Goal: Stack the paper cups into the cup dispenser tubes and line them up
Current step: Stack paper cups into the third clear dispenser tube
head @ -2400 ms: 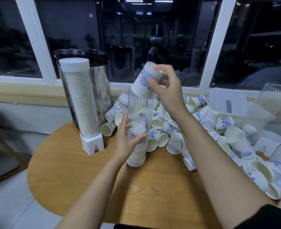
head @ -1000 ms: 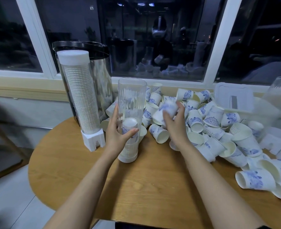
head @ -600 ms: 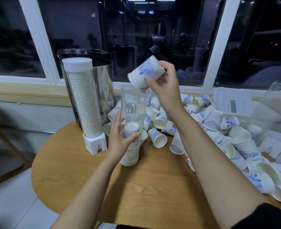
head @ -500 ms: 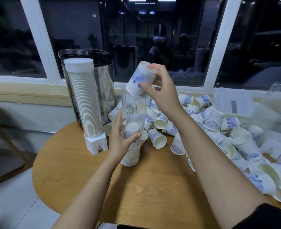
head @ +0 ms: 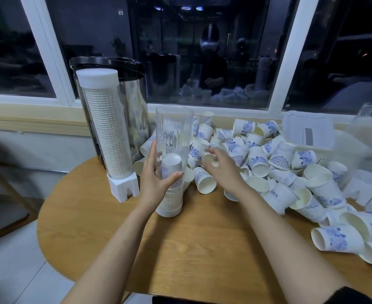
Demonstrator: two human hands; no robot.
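A round wooden table [head: 202, 249] carries everything; at ten o'clock a full dispenser tube [head: 106, 132] stands upright on its white stand [head: 123, 186], capped in white; just behind it, towards eleven, a dark-lidded canister [head: 134, 102]; nearer the middle, at about eleven, a clear tube [head: 173, 137] stands upright, partly filled with stacked cups; from twelve round to three sprawls a heap of paper cups [head: 257, 159], tumbled at all angles; at four o'clock one cup on its side [head: 336, 239]; white caps [head: 363, 186] at three.
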